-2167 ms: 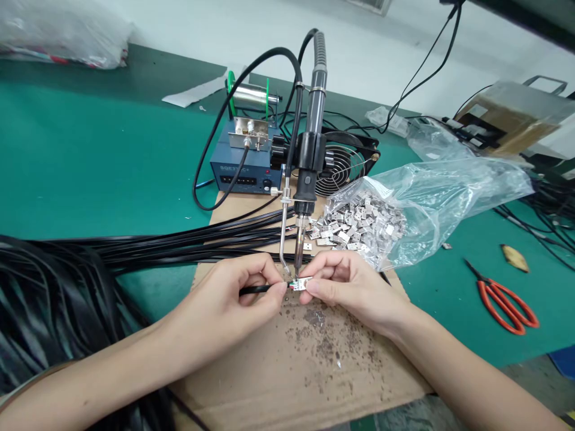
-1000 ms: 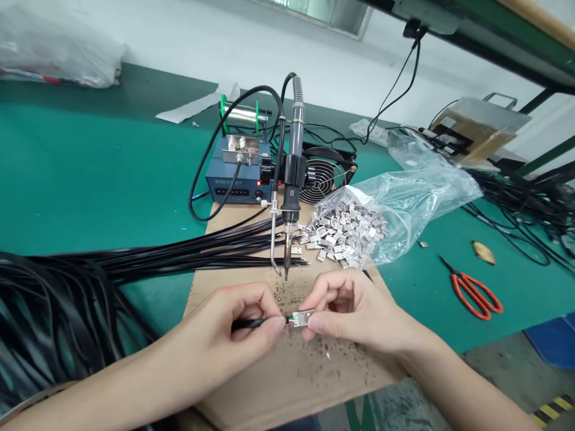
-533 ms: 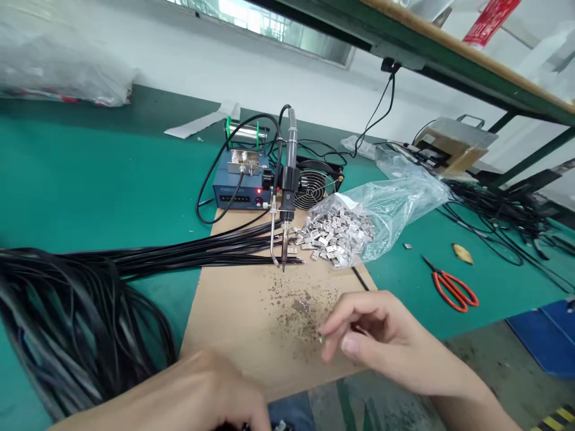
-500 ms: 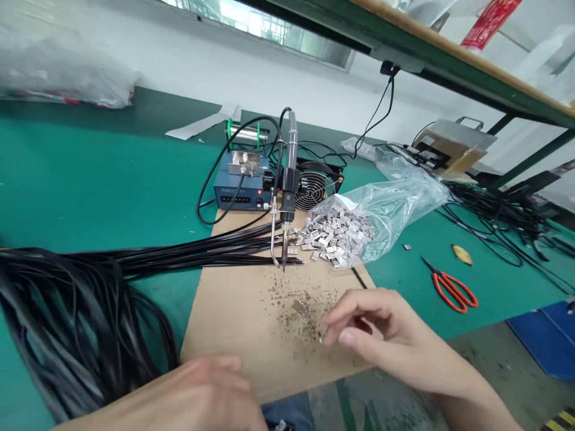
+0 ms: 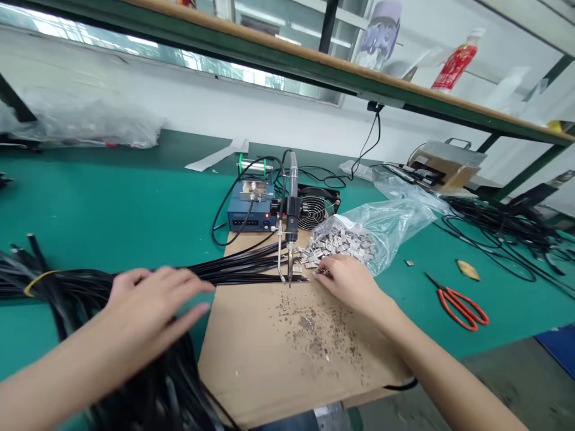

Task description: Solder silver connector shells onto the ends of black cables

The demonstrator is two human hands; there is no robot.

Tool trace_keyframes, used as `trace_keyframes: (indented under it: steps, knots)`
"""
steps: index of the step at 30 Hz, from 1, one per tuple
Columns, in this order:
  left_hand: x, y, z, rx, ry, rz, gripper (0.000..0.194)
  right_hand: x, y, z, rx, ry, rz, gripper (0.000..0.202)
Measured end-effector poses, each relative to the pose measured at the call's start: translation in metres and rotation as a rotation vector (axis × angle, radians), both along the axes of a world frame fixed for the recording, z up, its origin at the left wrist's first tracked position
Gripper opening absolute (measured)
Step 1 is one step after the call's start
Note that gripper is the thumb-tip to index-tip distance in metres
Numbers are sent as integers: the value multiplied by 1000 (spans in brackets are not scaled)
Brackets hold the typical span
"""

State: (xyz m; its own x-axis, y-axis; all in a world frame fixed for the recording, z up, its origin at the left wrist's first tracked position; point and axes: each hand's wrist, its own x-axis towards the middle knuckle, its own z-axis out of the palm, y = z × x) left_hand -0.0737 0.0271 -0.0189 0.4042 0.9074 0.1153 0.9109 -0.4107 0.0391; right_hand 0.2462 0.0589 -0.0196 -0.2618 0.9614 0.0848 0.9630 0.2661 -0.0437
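Observation:
My left hand (image 5: 159, 308) hovers over a thick bundle of black cables (image 5: 85, 287), fingers stretched and thumb apart, with nothing in it. Silvery metal connectors (image 5: 341, 240) lie heaped at the mouth of a clear plastic bag (image 5: 395, 224). At the heap's near edge, the curled fingers of my right hand (image 5: 348, 281) pinch a small metal connector (image 5: 324, 272), partly hidden by the fingertips. Just left of that hand, a soldering iron (image 5: 291, 224) points tip-down in a stand above the brown board (image 5: 251, 353). Cable ends (image 5: 269, 278) lie beneath it.
A blue soldering station (image 5: 251, 212) with a solder spool (image 5: 255, 166) stands behind the board, beside a small fan (image 5: 314, 211). Red-handled scissors (image 5: 460, 305) lie at right. A shelf (image 5: 287, 45) crosses above the bench. Dark debris (image 5: 323, 335) is scattered over the board.
My right hand has moved up and away from the board's front to the connector heap. My left hand has gone left and up to the cable bundle, and the view has tilted up.

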Motion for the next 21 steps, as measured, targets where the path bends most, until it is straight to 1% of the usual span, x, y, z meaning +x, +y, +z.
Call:
trace_keyframes:
  steps: [1,3,4,6,9,12,15,16,18,21]
  knots:
    - [-6,18,8,-10,112,78,31,-1,1,0,2,-18,8,15]
    - [-16,46,18,0,160,154,35,-3,2,0,2,-57,34,16]
    - [-19,56,20,-9,170,167,35,-3,3,1,0,-79,49,17]
    - [-22,68,20,-54,157,145,32,-4,4,2,-7,-125,71,17]
    - [-21,74,16,-147,125,71,29,-6,8,4,-35,-190,89,14]
    - [-20,77,15,-198,93,16,26,-8,14,2,-78,-230,77,11]
    - [-20,77,16,-220,81,-22,20,-9,19,-2,-97,-223,58,22]
    - [-20,77,17,-223,86,-31,20,-8,20,-2,-91,-207,59,21]
    - [-20,75,18,-228,109,-38,25,-6,18,-1,-61,-158,74,15]
    - [-22,71,21,-229,133,-33,36,2,8,5,-13,-34,117,25]
